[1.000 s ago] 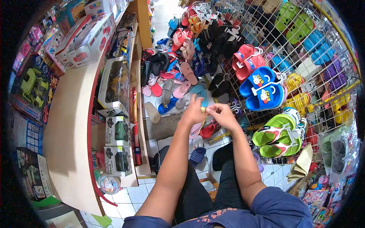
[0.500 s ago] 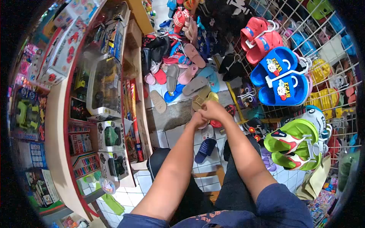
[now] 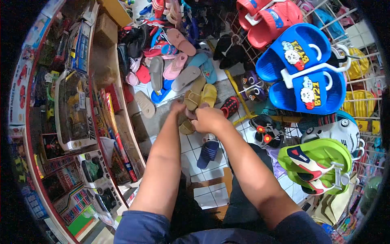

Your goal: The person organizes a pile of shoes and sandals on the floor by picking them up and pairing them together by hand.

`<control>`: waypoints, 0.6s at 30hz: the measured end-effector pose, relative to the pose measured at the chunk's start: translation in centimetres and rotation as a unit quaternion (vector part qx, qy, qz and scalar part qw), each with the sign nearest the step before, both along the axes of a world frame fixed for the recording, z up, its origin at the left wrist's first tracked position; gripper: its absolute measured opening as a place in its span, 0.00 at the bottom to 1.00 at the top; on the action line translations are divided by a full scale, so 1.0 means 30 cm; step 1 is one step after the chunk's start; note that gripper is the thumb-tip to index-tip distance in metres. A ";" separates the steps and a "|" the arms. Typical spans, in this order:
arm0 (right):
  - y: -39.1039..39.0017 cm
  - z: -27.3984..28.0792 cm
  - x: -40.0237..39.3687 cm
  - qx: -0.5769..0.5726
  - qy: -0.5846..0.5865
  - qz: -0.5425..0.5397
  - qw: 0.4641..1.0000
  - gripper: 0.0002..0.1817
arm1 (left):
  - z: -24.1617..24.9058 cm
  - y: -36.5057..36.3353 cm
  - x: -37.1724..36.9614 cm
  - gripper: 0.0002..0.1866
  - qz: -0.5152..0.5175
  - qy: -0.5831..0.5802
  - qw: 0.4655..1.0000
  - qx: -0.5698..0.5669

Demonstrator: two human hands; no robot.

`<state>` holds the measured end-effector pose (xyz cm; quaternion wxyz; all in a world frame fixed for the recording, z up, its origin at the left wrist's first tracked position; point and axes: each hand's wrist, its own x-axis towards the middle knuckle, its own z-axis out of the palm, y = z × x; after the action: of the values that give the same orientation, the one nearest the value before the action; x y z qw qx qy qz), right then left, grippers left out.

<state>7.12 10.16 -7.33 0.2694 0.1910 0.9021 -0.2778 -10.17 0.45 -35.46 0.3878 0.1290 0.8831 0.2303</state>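
Dead centre of the frame, it's all about the olive slipper, lying with its strap toward the person, just ahead of the two hands. A second olive sandal sits below it, partly tucked under the right wrist's side of the action. Here's the left hand, close by on the left edge, its fingers blurred; whether they grip anything, I cannot tell. And the right hand, back up, fingers curled inward at the olive pair; what the tips pinch, if anything, is hidden.

Good technique here, I'd judge: steady one sandal by its sole with the left, and let the right work with fingertips alone, pulling gently so the strap doesn't buckle. Line up toes and heels, and keep both soles facing the same way. Mind the neighbours! The yellow slipper is right beside the olive one, the red-and-black clog off to the right, so small, low wrist moves look safest. Navy slide below, well out of the way.
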 end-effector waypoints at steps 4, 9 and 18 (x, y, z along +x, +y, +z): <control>-0.018 0.006 -0.015 0.005 0.016 -0.023 1.000 0.21 | -0.018 0.011 -0.104 0.33 0.011 0.118 0.989 0.090; -0.053 -0.015 -0.049 -0.010 -0.024 -0.033 0.999 0.20 | -0.131 -0.059 -0.205 0.32 0.118 0.135 0.974 0.141; -0.111 -0.018 -0.099 -0.042 -0.001 -0.001 0.999 0.22 | -0.240 -0.385 -0.242 0.25 0.342 0.187 0.920 0.043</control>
<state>4.16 6.84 -7.86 0.2780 0.1811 0.8891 -0.3154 -17.42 -11.09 -42.66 0.1077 -0.1238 0.9190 0.3585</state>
